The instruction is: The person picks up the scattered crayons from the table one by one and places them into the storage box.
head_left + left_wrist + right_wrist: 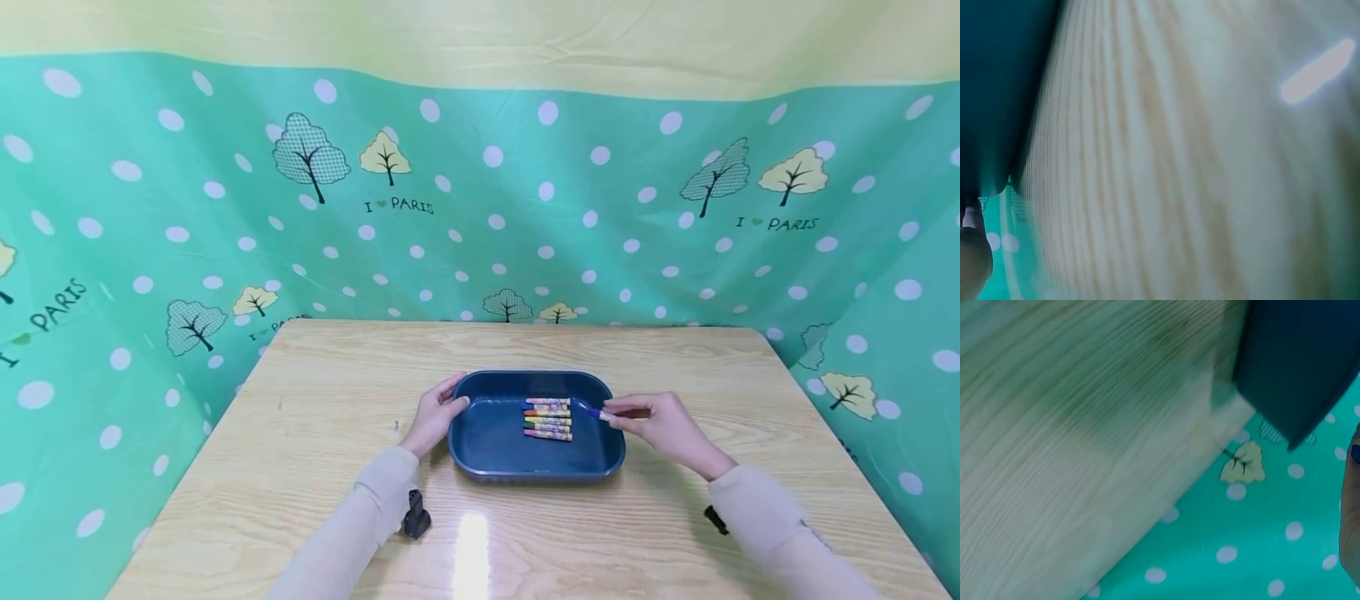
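Note:
A dark blue rectangular tray (487, 446) with rounded corners stands on the table. My left hand (432, 419) grips its left rim, thumb over the edge. Between the thumb and fingers of my right hand (666, 427) is a purple crayon (598, 414), its tip pointing left over the tray's right side. Several paper-wrapped crayons (548, 422), among them pink, blue, orange, yellow and green ones, lie side by side in the tray with their tips to the left. In the right wrist view, only a bit of the hand (1350, 515) shows beside the tray (1304, 356).
The light wood table (337, 367) carries a bright glare strip in front of the tray. A black device (416, 517) sits at the left wrist, another (716, 520) at the right. Green dotted cloth (465, 225) hangs behind and along both sides.

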Demonstrator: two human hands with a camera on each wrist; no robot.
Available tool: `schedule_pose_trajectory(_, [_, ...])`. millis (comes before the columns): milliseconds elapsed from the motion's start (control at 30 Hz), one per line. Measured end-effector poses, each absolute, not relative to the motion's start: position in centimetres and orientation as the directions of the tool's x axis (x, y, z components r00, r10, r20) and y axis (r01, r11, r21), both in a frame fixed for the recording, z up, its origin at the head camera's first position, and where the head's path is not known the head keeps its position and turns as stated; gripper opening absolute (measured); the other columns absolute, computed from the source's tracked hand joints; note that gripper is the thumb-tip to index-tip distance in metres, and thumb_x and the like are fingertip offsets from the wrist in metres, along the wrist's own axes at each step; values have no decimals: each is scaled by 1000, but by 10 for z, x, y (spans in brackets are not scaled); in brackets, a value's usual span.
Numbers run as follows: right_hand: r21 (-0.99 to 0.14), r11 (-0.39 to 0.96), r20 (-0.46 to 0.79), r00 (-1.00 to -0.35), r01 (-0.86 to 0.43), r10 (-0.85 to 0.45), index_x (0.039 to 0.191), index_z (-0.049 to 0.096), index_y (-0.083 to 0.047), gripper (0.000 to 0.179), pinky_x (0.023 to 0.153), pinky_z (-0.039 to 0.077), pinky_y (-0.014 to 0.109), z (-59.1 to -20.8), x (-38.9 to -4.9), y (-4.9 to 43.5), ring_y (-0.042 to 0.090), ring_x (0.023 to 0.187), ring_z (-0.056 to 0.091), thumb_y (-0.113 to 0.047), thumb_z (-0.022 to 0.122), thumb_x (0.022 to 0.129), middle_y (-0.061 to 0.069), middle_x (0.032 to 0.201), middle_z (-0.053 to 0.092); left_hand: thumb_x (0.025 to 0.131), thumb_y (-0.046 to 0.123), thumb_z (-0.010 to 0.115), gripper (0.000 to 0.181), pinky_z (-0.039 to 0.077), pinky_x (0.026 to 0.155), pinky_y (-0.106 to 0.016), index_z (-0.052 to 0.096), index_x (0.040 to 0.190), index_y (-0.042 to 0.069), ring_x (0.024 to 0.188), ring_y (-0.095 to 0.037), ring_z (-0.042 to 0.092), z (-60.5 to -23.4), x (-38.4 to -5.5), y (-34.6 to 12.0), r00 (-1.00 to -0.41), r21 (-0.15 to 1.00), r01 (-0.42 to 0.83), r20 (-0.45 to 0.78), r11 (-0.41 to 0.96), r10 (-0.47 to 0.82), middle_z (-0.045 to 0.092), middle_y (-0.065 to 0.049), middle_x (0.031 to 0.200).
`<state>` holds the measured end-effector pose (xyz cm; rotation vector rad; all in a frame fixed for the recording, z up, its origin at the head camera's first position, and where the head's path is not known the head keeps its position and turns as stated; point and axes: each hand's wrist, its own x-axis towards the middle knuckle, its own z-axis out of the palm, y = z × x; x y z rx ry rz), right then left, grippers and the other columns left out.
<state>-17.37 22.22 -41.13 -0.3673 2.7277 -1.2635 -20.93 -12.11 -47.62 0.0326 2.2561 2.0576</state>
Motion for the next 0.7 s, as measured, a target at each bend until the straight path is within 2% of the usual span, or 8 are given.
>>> schedule_pose_trajectory(133, [-767, 613, 1, -957, -187, -291, 108, 68, -4, 27, 72, 57, 25, -418, -180, 206, 20, 91, 65, -11, 66, 83, 11, 102, 69, 88, 2, 53, 47, 41, 102, -38, 43, 134, 0, 124, -33, 45, -461, -202, -119, -994, 994, -52, -61, 101, 87, 44, -20, 138])
schedule_pose_trajectory(367, [-771, 590, 30, -939, -241, -344, 103, 70, -6, 22, 70, 56, 22, -433, -185, 185, 14, 86, 65, -10, 68, 81, 5, 95, 71, 88, 2, 54, 47, 42, 101, -37, 44, 134, 0, 123, -33, 46, -458, -201, -120, -995, 993, -50, -59, 109, 84, 44, -20, 137])
schedule_pose_trajectory(700, [-765, 599, 7, -934, -236, -358, 99, 72, -11, 19, 70, 56, 23, -441, -191, 167, 13, 85, 64, -10, 68, 81, 3, 94, 70, 88, 6, 55, 47, 42, 101, -34, 46, 134, 5, 124, -30, 47, -486, -216, -122, -996, 995, -43, -50, 93, 72, 45, -17, 137])
